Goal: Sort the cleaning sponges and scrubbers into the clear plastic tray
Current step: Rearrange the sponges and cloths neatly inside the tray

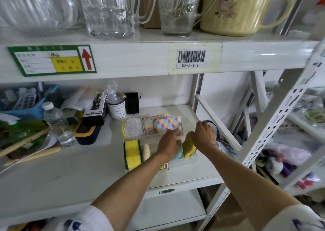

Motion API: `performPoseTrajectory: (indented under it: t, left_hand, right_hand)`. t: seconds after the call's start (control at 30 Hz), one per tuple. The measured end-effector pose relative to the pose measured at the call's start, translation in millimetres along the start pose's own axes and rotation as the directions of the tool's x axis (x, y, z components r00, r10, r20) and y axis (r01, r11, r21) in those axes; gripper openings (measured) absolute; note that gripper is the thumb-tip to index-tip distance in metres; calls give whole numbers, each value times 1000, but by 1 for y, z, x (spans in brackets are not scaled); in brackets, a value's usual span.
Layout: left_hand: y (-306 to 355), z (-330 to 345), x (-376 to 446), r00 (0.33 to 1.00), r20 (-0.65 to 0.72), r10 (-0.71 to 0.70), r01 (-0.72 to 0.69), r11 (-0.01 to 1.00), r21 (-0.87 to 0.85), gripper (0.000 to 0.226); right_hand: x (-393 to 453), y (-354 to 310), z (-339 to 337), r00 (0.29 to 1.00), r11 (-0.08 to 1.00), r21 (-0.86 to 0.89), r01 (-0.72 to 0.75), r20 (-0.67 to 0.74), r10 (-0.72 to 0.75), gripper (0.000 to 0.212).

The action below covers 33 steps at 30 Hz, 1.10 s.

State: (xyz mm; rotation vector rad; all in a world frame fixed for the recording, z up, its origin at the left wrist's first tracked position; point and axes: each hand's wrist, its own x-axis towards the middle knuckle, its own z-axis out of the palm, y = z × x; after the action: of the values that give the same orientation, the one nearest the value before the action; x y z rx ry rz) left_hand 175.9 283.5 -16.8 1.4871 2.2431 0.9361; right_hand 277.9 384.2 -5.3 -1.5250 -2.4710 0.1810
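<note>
Setting: a white shelf (88, 164) in a metal rack; the clear plastic tray (190, 159) lies on it toward the right, already well filled.
Back compartments: a silver mesh scrubber (132, 128), a pastel woven pad (148, 123) and a rainbow-striped pad (168, 123) lie side by side.
Front compartments: a yellow-and-green sponge (132, 154) stands on edge at the left, with a pale loofah-like scrubber (146, 151) just beside it.
Left hand (169, 143): palm down over a teal sponge (178, 153) in the front row; its fingers are curled out of sight, so I cannot tell whether they grip it or merely press.
Right hand (204, 135): fingers closed on the top of a yellow sponge (188, 145), which stands tilted at the tray's right end, touching the teal one.
Step in hand: seating the yellow sponge in the last front slot, by my reading.
Doing it well: hold the teal sponge aside with the left hand to keep the gap; push the yellow one straight down on edge, not twisting, until it sits below the tray wall.
Risk: the light tray may slide or tip toward the shelf edge under pressure.
</note>
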Motion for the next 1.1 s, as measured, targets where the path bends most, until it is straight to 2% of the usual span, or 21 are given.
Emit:
performPoseTrajectory:
  t: [0.1, 0.2, 0.33, 0.43, 0.6, 0.73, 0.83, 0.93, 1.1]
  left_hand:
    - [3, -1, 6, 992, -7, -124, 120, 974, -192, 29]
    - [5, 4, 9, 982, 62, -181, 191, 934, -301, 31]
    - [8, 18, 9, 960, 176, -218, 265, 910, -319, 41]
    - [9, 29, 11, 950, 244, -197, 277, 891, -359, 34]
    - [6, 39, 12, 945, 274, -177, 287, 849, -444, 32]
    - [4, 42, 16, 895, 368, -251, 416, 764, -492, 17]
    - [-10, 41, 21, 895, 385, -225, 387, 822, -419, 31]
    - [-11, 24, 16, 929, 315, -195, 328, 828, -456, 44]
    - [-22, -15, 18, 976, -49, -212, 159, 850, -502, 32]
  right_hand:
    - [-2, 1, 8, 991, 992, 74, -100, 100, 92, 38]
    - [-6, -1, 12, 982, 986, 91, -136, 140, 123, 32]
    - [-6, -4, 12, 987, 980, 158, -122, 121, 103, 26]
    - [-5, -8, 11, 994, 982, 176, -75, 93, 59, 25]
    - [-9, -7, 15, 995, 996, 72, -55, 85, 48, 25]
    - [-7, -8, 16, 993, 992, 91, -83, 98, 74, 27]
    - [-7, -9, 12, 995, 993, 71, -93, 49, 90, 29]
    - [-3, -14, 10, 997, 1000, -18, -8, -77, 7, 36]
    - [3, -50, 9, 966, 978, 120, 171, -217, -142, 28]
